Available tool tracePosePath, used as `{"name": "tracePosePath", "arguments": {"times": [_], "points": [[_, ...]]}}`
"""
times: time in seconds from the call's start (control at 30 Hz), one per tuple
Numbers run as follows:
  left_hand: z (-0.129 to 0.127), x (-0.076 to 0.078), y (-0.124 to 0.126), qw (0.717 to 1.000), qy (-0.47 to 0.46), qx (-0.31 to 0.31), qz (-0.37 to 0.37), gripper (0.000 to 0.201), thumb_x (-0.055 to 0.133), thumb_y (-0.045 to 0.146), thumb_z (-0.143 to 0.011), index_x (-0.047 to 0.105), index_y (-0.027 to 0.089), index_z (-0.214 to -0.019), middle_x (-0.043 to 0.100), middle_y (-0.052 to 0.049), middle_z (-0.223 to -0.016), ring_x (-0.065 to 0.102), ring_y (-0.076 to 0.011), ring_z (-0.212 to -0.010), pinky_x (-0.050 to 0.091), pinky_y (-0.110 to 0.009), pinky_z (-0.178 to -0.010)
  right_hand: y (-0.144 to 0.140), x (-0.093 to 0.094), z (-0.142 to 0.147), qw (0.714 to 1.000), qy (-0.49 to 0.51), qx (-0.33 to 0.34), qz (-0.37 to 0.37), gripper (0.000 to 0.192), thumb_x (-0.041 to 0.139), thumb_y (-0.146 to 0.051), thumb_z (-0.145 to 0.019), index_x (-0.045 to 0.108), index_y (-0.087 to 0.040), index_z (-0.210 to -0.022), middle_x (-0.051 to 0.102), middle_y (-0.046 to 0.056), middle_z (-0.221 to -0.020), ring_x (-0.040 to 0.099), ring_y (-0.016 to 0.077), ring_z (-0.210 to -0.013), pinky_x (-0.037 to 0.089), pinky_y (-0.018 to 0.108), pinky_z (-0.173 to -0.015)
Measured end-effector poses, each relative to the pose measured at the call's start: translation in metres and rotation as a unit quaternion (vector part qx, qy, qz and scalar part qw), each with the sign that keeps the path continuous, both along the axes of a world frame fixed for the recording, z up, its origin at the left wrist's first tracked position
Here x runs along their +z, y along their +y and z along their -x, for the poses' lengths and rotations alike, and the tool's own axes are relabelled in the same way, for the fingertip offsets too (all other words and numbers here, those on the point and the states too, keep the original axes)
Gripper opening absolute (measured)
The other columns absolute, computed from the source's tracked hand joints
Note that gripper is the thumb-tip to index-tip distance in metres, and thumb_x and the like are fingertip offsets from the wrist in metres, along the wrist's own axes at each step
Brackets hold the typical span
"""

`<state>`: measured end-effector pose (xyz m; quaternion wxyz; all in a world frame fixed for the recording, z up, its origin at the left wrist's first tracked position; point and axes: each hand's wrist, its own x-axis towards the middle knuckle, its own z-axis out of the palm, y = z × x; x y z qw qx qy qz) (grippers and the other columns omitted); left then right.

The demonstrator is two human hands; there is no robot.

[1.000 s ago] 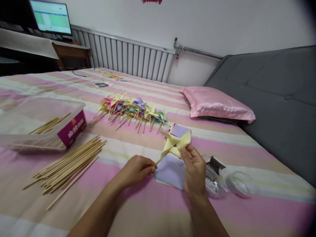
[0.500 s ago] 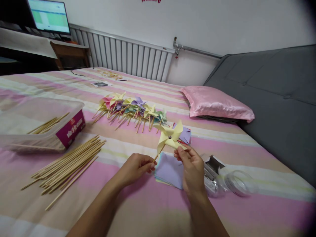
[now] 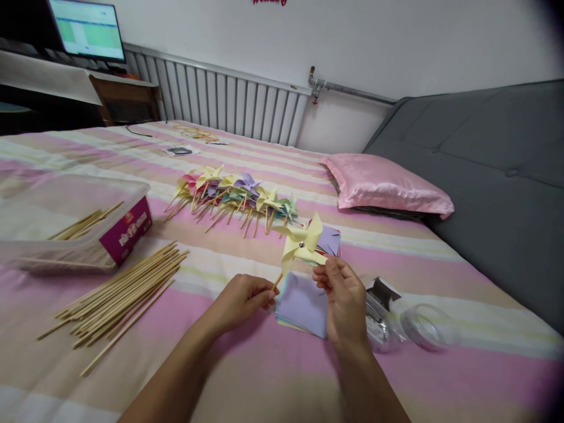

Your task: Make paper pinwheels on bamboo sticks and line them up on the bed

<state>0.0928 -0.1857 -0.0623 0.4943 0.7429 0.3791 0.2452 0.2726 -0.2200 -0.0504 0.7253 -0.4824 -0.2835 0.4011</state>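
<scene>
Above the bed, a pale yellow paper pinwheel with a shiny pin at its centre is tilted on its wooden stick. My left hand is closed around the lower part of that stick. At the pinwheel's lower right blade, my right hand pinches the tip between thumb and fingers. Below the pinwheel lies a stack of lilac and other coloured paper squares, partly covered by my right hand. Behind it, a second pile of cut paper is partly hidden by the blades.
Several finished pinwheels lie in a row farther back. On the left are a bundle of wooden sticks and a clear plastic box with more sticks. An opened small box and a round clear container sit right. A pink pillow lies beyond.
The pinwheel's head has turned slightly, and my right hand has shifted a little to the right with the blade tip. My left hand stays in place on the stick.
</scene>
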Motion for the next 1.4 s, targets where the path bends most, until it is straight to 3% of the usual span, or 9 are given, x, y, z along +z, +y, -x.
{"name": "tracePosePath", "arguments": {"times": [0.23, 0.33, 0.7, 1.1, 1.27, 1.4], "points": [[-0.001, -0.004, 0.001, 1.0, -0.023, 0.008, 0.018, 0.023, 0.05, 0.028, -0.082, 0.066, 0.012, -0.078, 0.065, -0.005, -0.071, 0.061, -0.0154, -0.067, 0.045, -0.024, -0.063, -0.003, -0.003, 0.006, 0.982, -0.082, 0.162, 0.061, 0.032, 0.072, -0.042, -0.068, 0.063, -0.014, -0.08, 0.065, 0.001, -0.066, 0.056, 0.0081, -0.055, 0.038, 0.02, -0.054], [-0.002, -0.003, 0.0, 0.999, -0.027, 0.008, 0.021, 0.022, 0.05, 0.028, -0.081, 0.065, 0.012, -0.075, 0.065, -0.005, -0.07, 0.06, -0.0154, -0.067, 0.045, -0.024, -0.064, -0.003, -0.006, 0.009, 0.973, -0.097, 0.197, 0.077, 0.03, 0.07, -0.043, -0.07, 0.067, -0.014, -0.077, 0.066, 0.001, -0.065, 0.055, 0.0079, -0.054, 0.038, 0.02, -0.053], [-0.002, -0.004, -0.001, 1.0, -0.006, -0.008, -0.009, 0.022, 0.049, 0.024, -0.081, 0.066, 0.014, -0.072, 0.063, -0.002, -0.067, 0.057, -0.0139, -0.066, 0.041, -0.022, -0.063, -0.003, -0.007, 0.01, 0.971, -0.073, 0.218, 0.07, 0.024, 0.07, -0.039, -0.07, 0.069, -0.016, -0.071, 0.065, 0.001, -0.064, 0.054, 0.0072, -0.052, 0.036, 0.019, -0.051], [-0.002, -0.002, -0.002, 1.0, -0.009, -0.011, -0.007, 0.022, 0.047, 0.024, -0.082, 0.065, 0.014, -0.073, 0.063, -0.003, -0.069, 0.058, -0.0147, -0.068, 0.041, -0.022, -0.064, -0.005, -0.002, 0.01, 0.977, -0.108, 0.174, 0.061, 0.023, 0.07, -0.038, -0.07, 0.069, -0.015, -0.069, 0.066, 0.002, -0.063, 0.054, 0.0088, -0.053, 0.039, 0.021, -0.054], [-0.002, -0.001, -0.001, 0.998, 0.036, 0.006, -0.05, 0.024, 0.047, 0.025, -0.08, 0.062, 0.015, -0.065, 0.06, -0.001, -0.063, 0.054, -0.0133, -0.062, 0.038, -0.021, -0.06, -0.006, -0.003, 0.011, 0.968, -0.065, 0.216, 0.106, 0.035, 0.07, -0.047, -0.068, 0.069, -0.012, -0.068, 0.068, 0.006, -0.066, 0.055, 0.0095, -0.048, 0.034, 0.02, -0.045], [-0.002, -0.002, -0.001, 0.997, 0.043, 0.008, -0.06, 0.024, 0.047, 0.025, -0.081, 0.062, 0.015, -0.065, 0.057, 0.0, -0.06, 0.052, -0.013, -0.06, 0.036, -0.021, -0.058, -0.005, -0.003, 0.01, 0.965, -0.024, 0.238, 0.11, 0.032, 0.07, -0.045, -0.069, 0.069, -0.013, -0.07, 0.068, 0.005, -0.068, 0.055, 0.0085, -0.05, 0.034, 0.019, -0.047]]}}
